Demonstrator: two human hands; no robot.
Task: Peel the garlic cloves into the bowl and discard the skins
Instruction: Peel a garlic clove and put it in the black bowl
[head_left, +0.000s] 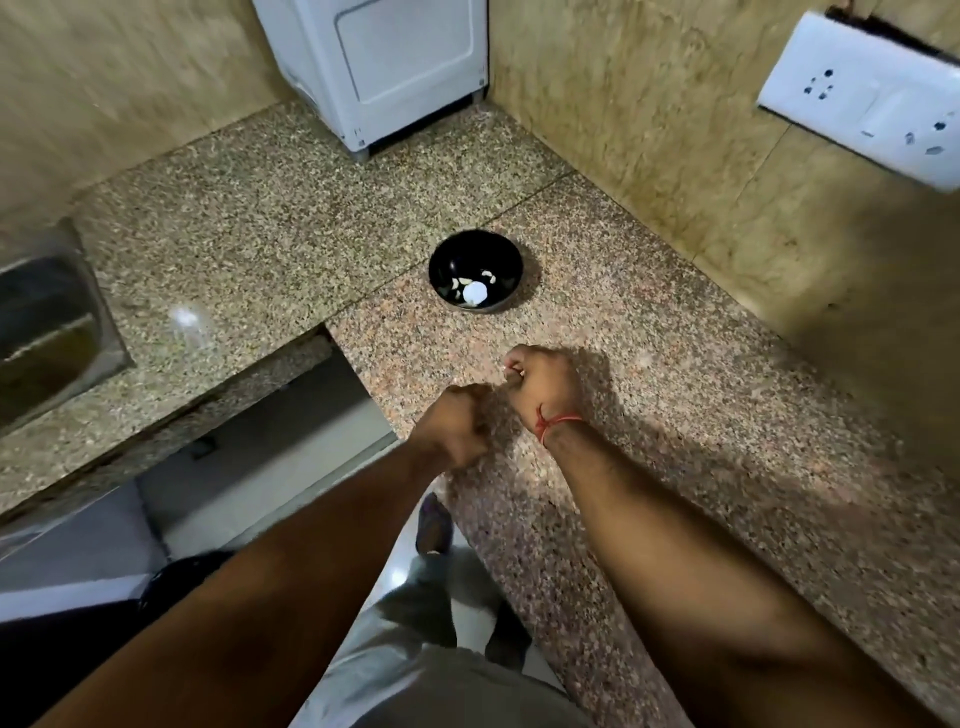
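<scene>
My right hand (540, 382) is curled, pinching something pale, likely a garlic clove; left hand (457, 423) fisted, contents hidden. Both near the bowl (475, 244) for easy dropping.

The single head-worn camera looked steeply down and forward from above the person's forearms, with wide-angle bending at the edges. The granite countertop (649, 415) filled mid-frame at arm's length, the floor lay along the bottom, and the tiled wall corner closed the top.
</scene>
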